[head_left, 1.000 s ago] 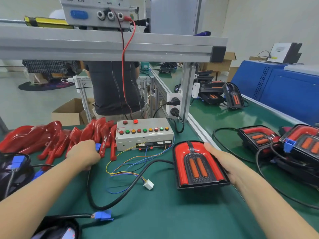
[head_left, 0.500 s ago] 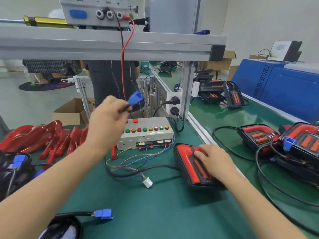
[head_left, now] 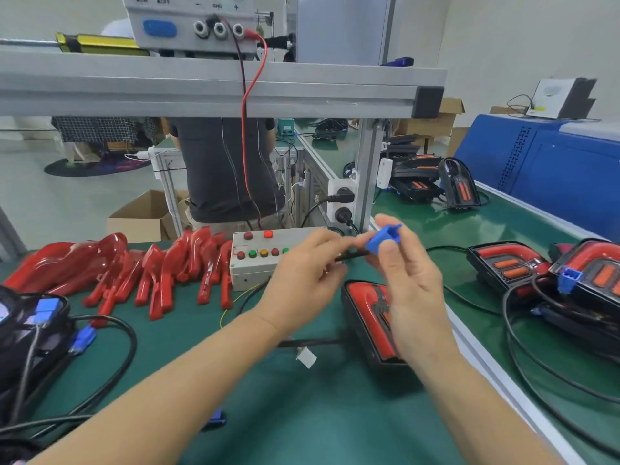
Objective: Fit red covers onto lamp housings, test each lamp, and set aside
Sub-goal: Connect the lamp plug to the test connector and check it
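Observation:
A lamp with its red cover (head_left: 370, 317) lies on the green bench, partly hidden behind my right wrist. Above it my right hand (head_left: 407, 280) pinches a blue connector (head_left: 382, 239) between thumb and fingers. My left hand (head_left: 302, 280) holds the black cable (head_left: 349, 256) just behind that connector. Both hands hover in front of the white test box (head_left: 250, 263) with its coloured buttons. A row of loose red covers (head_left: 117, 266) lies at the left.
Finished lamps (head_left: 510, 270) with cables and another blue plug (head_left: 568, 280) pile at the right. Black housings (head_left: 30, 330) sit at the left edge. A white plug (head_left: 306, 358) lies mid-bench. An aluminium frame (head_left: 214, 85) spans overhead; a person (head_left: 224, 169) stands behind.
My left hand lifted the blue connector from the covers and carried it right. My right hand left the lamp and rose to take the connector.

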`<state>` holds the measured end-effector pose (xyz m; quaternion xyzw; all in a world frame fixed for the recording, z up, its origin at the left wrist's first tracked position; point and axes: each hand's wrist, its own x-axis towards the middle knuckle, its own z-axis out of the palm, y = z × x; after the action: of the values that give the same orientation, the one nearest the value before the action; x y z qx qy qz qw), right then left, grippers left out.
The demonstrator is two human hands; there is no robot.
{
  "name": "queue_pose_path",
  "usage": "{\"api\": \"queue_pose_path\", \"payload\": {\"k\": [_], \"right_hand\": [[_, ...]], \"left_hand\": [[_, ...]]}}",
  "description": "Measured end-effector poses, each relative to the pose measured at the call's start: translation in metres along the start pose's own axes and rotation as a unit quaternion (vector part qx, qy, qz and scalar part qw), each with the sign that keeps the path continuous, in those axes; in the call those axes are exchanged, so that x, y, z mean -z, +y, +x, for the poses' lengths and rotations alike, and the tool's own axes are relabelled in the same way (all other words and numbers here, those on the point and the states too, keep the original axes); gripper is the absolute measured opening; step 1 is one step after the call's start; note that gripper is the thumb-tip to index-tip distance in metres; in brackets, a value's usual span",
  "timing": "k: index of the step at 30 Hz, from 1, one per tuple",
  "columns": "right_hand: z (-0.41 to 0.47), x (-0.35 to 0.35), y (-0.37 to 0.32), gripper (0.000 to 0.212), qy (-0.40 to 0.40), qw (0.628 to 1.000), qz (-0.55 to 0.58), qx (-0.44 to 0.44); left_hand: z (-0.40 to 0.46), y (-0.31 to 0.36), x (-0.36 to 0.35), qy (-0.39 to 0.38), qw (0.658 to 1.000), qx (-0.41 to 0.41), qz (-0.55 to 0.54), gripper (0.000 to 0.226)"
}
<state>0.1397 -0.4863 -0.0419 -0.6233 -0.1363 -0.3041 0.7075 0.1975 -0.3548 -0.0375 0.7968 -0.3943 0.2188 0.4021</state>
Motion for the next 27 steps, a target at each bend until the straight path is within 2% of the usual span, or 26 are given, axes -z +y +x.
{"api": "queue_pose_path", "payload": {"k": [2, 4, 7, 9, 11, 13, 14, 16, 18, 20, 22, 24, 27], "right_hand": [[0.004, 0.010, -0.003, 0.022, -0.005, 0.996, -0.075, 0.045], [0.006, 0.022, -0.004, 0.020, -0.029, 0.974, -0.197, 0.105], [0.008, 0.037, -0.003, 0.025, -0.026, 0.892, -0.390, 0.226], [0.010, 0.042, -0.001, 0.029, 0.002, 0.858, -0.442, 0.262], [0.010, 0.043, 0.003, 0.031, -0.021, 0.853, -0.461, 0.246], [0.006, 0.040, 0.009, 0.034, -0.094, 0.852, -0.477, 0.192], [0.002, 0.037, 0.013, 0.036, -0.137, 0.847, -0.487, 0.167], [-0.005, 0.031, 0.022, 0.040, -0.215, 0.833, -0.493, 0.128], [-0.011, 0.028, 0.029, 0.039, -0.251, 0.851, -0.459, 0.042], [-0.014, 0.030, 0.033, 0.027, -0.260, 0.869, -0.418, -0.046], [-0.014, 0.030, 0.033, 0.021, -0.250, 0.884, -0.392, -0.055], [-0.013, 0.028, 0.030, 0.028, -0.225, 0.905, -0.358, -0.049], [-0.013, 0.025, 0.030, 0.034, -0.184, 0.922, -0.335, -0.052]], "left_hand": [[0.007, -0.006, 0.013, 0.039, 0.995, 0.062, -0.067, 0.037], [0.012, -0.017, 0.031, 0.099, 0.988, 0.105, -0.051, 0.038], [0.006, -0.034, 0.050, 0.082, 0.989, 0.117, 0.027, 0.031], [-0.003, -0.039, 0.053, -0.008, 0.989, 0.138, 0.060, 0.034], [-0.016, -0.042, 0.049, -0.175, 0.969, 0.148, 0.087, 0.033], [-0.028, -0.046, 0.037, -0.336, 0.923, 0.136, 0.128, 0.022], [-0.034, -0.048, 0.030, -0.385, 0.903, 0.131, 0.139, 0.021], [-0.042, -0.049, 0.018, -0.429, 0.884, 0.119, 0.143, 0.020], [-0.043, -0.051, 0.015, -0.433, 0.884, 0.114, 0.133, 0.020], [-0.042, -0.053, 0.019, -0.417, 0.893, 0.144, 0.086, 0.018], [-0.039, -0.055, 0.027, -0.354, 0.912, 0.209, -0.001, 0.017], [-0.035, -0.056, 0.033, -0.260, 0.921, 0.271, -0.101, 0.018], [-0.031, -0.054, 0.036, -0.168, 0.897, 0.332, -0.240, 0.019]]}}
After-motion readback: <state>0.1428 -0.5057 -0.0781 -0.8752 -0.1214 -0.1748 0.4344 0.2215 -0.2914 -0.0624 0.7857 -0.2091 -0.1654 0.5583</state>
